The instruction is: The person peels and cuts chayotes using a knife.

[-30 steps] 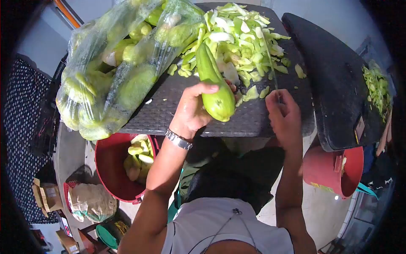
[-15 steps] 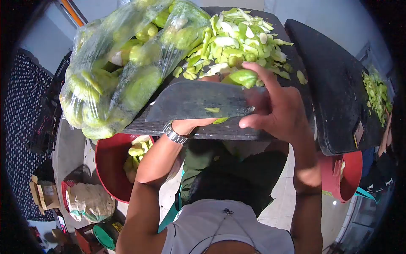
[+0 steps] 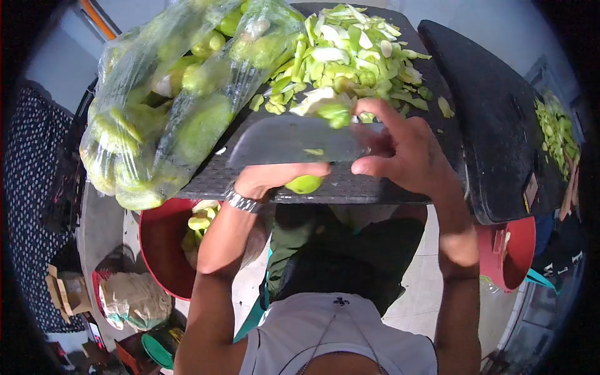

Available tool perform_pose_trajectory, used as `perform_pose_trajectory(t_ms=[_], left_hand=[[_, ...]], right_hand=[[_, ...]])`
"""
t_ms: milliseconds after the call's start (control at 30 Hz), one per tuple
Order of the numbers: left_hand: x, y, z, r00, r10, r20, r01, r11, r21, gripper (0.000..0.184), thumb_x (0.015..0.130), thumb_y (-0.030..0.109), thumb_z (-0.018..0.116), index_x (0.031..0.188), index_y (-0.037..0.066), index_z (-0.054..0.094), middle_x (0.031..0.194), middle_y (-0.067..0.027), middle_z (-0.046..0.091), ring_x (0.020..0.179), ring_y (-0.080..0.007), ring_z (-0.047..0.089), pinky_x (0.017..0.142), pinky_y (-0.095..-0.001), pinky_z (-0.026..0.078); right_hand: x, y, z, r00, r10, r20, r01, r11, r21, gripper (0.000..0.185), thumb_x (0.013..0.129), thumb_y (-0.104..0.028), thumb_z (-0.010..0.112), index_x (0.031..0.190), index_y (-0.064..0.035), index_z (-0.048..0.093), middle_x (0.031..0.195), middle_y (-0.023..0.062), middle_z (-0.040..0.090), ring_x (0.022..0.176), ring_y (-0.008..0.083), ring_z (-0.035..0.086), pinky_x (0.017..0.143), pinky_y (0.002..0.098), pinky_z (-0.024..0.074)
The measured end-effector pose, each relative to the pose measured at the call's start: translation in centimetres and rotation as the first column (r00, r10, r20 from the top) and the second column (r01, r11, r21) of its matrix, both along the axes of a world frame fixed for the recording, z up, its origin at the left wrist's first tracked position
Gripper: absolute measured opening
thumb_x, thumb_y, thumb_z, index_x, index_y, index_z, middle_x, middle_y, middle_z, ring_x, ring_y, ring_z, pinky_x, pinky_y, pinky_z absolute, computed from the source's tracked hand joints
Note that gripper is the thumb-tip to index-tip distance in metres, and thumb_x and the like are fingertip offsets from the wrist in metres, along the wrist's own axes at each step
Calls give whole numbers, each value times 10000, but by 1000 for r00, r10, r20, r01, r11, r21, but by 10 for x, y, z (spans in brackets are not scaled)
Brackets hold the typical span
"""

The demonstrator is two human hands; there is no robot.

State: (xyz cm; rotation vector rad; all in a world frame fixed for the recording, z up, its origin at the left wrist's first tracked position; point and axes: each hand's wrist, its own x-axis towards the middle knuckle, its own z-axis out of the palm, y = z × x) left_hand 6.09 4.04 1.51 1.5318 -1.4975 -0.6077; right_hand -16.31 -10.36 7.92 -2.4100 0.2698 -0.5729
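Observation:
My right hand [image 3: 409, 147] grips a wide dark-bladed cleaver [image 3: 294, 140], its edge blurred by motion and a bit of green stuck to the metal. The fingers curl round the handle, which is mostly hidden. Behind the blade, my left hand [image 3: 275, 175] is closed round a green chayote [image 3: 305, 184]; the blade covers most of its fingers. Past the blade's upper edge shows a bright green end [image 3: 334, 115], blurred; whether it belongs to the same chayote I cannot tell. Just beyond lies a heap of pale green peelings and slices [image 3: 356, 62] on the dark table [image 3: 250, 187].
A clear plastic bag of chayotes [image 3: 187, 106] stands at the table's left. Another dark tabletop [image 3: 500, 137] on the right bears more green peelings [image 3: 556, 134]. Below are a red tub with pale pieces [image 3: 156, 250] and a second red tub [image 3: 519, 256].
My left hand and the chayote have shifted to the left. The cleaver has moved slightly up and is now blurred. My right hand has barely shifted.

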Motion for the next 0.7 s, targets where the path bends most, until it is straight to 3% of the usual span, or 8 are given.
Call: perform_pose_trajectory(t_ms=[167,267,300,467,533,567,667,700], left_hand=[[1,7,1,965,88,-246,-69,994,85,487,650,182,888,1086,42,724,993,-70,748,932,-234,692,854,-361,546],[-2,6,17,986,81,-148,-75,996,44,445,661,146,868,1066,38,719,947,-61,744,884,-217,685,835,-359,546],[2,-1,14,929,43,-367,24,984,175,391,677,85,828,1047,36,712,906,-44,729,833,-193,676,793,-342,545],[10,3,18,799,52,-600,33,991,129,287,660,42,752,940,15,696,874,-83,717,804,-199,684,736,-350,557],[8,-4,11,725,120,-678,34,977,210,259,777,157,781,971,19,678,906,-96,705,820,-223,687,780,-376,562],[6,-12,10,716,154,-681,13,972,234,303,843,240,793,1007,18,668,927,-102,701,827,-232,689,789,-382,565],[7,-24,7,594,-15,-804,-22,999,-34,564,945,563,670,1086,19,635,1035,-140,691,957,-276,677,872,-426,553],[13,-22,12,332,-335,-882,-34,930,-366,857,918,790,498,1270,13,580,1261,-219,636,1181,-355,613,1025,-515,502]], right_hand=[[7,5,5,999,-22,-32,22,1000,-5,639,818,-479,802,1248,-97,523,677,133,635,610,277,675,614,366,518],[11,-10,-11,995,-95,-28,95,995,-26,545,867,-465,765,1172,-67,551,767,163,664,691,299,692,638,369,520],[13,-26,-27,992,-124,-17,123,991,-42,515,889,-459,749,1148,-56,560,805,173,676,727,304,698,648,368,519],[-34,-97,-78,903,-343,-257,299,934,-195,333,1039,-321,597,1280,-94,565,1026,196,661,932,392,691,744,466,555],[-45,-90,-77,958,-224,-179,121,882,-455,271,1077,-245,536,1320,-129,564,1030,170,626,908,396,684,745,472,551],[-44,-89,-74,938,-274,-214,189,919,-347,260,1083,-215,515,1329,-145,562,1029,162,610,891,394,679,741,478,547],[-43,-64,-66,890,-361,-278,338,932,-128,243,1098,-184,476,1323,-156,563,1001,142,575,837,377,658,718,483,530],[-45,-61,-68,894,-373,-247,347,927,-140,231,1100,-214,479,1300,-137,567,977,139,573,818,364,647,704,476,521]])
